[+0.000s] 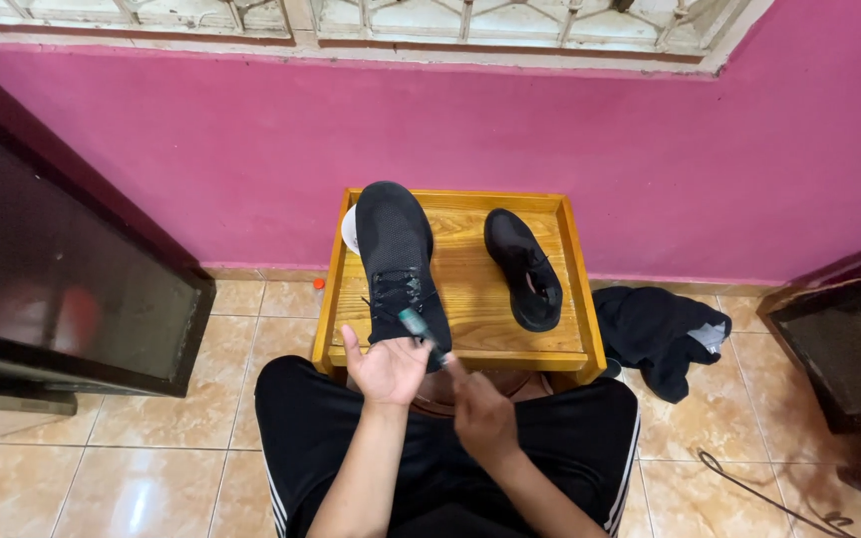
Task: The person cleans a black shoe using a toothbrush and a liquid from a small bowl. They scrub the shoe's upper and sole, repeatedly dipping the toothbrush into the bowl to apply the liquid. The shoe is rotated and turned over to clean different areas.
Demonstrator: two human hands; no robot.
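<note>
Two black shoes lie on a small wooden table (570,299). The left shoe (398,254) is larger in view and reaches the table's near edge; the right shoe (523,267) lies apart from it. My left hand (386,369) is open, palm up, just under the heel of the left shoe. My right hand (480,410) grips a small brush with a green handle (421,332), and the brush end lies over my left palm, next to the shoe's heel.
A white bowl (349,231) peeks out behind the left shoe. A dark cloth heap (662,334) lies on the tiled floor to the right. Dark cabinets stand at the left (62,279) and right (839,339). A black cable (759,488) trails bottom right. A pink wall stands behind.
</note>
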